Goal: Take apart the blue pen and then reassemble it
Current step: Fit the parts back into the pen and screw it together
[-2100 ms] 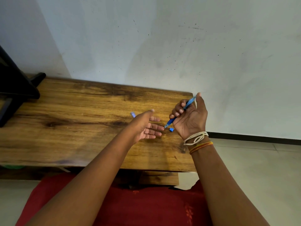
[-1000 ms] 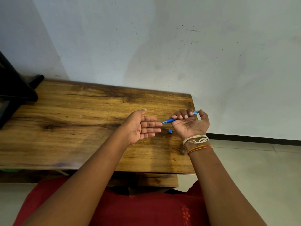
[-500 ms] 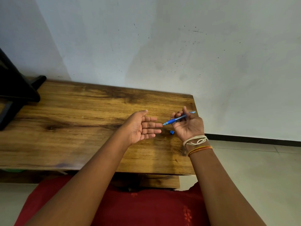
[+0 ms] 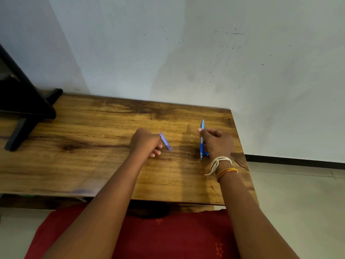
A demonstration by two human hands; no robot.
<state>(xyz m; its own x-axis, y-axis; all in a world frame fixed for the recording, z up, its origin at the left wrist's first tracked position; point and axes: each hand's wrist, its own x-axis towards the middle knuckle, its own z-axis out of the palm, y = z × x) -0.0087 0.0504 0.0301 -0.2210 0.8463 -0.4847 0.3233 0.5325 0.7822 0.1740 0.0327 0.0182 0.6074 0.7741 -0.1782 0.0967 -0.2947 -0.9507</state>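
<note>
My right hand (image 4: 217, 143) grips the blue pen body (image 4: 202, 140) nearly upright, its tip touching the wooden table (image 4: 93, 146). A small blue piece (image 4: 206, 153) lies on the table right beside the tip, partly hidden by my palm. My left hand (image 4: 145, 143) is curled with its back up, and holds a short blue-violet pen part (image 4: 165, 142) that sticks out to the right of the fingers. The two hands are apart, with bare wood between them.
A black stand (image 4: 24, 109) occupies the table's far left corner. The table's right edge (image 4: 242, 156) runs close to my right wrist, with tiled floor beyond. A white wall rises behind the table. Red cloth covers my lap.
My left hand turned from palm up to palm down, closed on the short pen part and drew left. My right hand swung the pen from a slant to upright, tip down on the table.
</note>
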